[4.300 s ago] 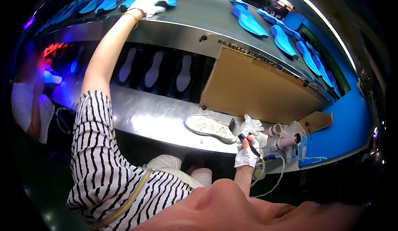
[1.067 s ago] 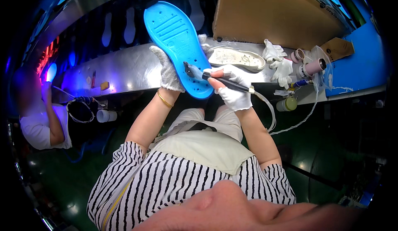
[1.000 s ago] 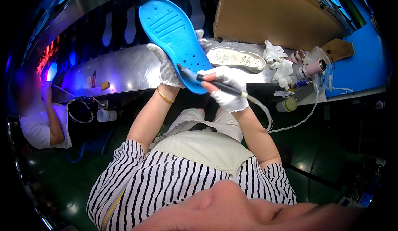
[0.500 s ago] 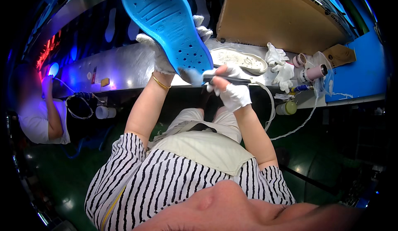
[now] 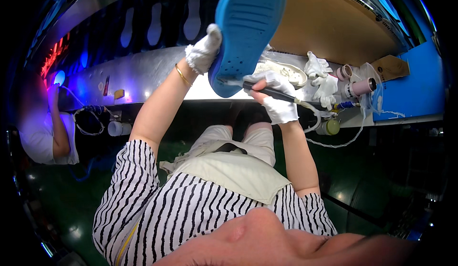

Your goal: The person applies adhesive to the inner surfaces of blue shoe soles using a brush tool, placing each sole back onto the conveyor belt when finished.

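A large blue shoe sole [image 5: 244,34] with grooves and small holes is held up over the bench, its long side pointing away from me. My left hand [image 5: 206,50], in a white glove, grips the sole by its left edge; the fingers behind it are hidden. In my right hand [image 5: 276,104], whose white glove leaves some fingertips bare, is a black-handled brush [image 5: 275,93] with a pale tube running from its back end. The brush's tip touches the near end of the sole, just below the holes.
Behind my right hand lies a cream shoe sole [image 5: 295,76] on the metal bench [image 5: 157,70]. White gloves [image 5: 326,88], a pink cup [image 5: 365,85] and a green-lidded jar [image 5: 329,126] stand right. A cardboard sheet [image 5: 334,22] rises behind. Far left, another person [image 5: 47,132] works.
The blue sole has swung right and turned more upright, with my left hand now at its left edge. The brush has stayed at its near end, its handle tilting down to the right.
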